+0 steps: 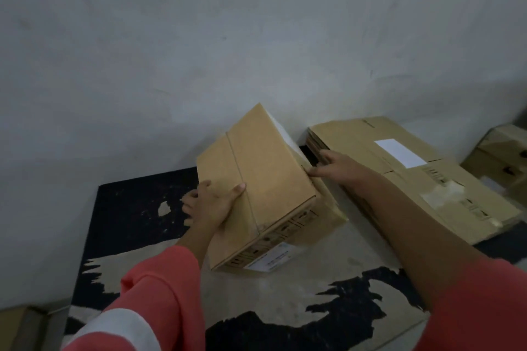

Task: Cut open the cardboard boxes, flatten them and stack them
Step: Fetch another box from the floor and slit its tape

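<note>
Matt brown cardboard: box, centre, and flattened stack, 3 o'clock; its label, smooth white paper. Rough matt plaster: wall, 12 o'clock. Soft cloth: sleeve, 7 o'clock.

Illumination is dim, diffuse and cool grey. The wall above both hands is evenly lit. On the cardboard box between the left hand and right hand, the top face is brightest and the face under the right hand darker. Focus is soft overall; print on the box is unreadable. Wide-angle distortion bends the flattened cardboard stack beyond the right hand.
</note>
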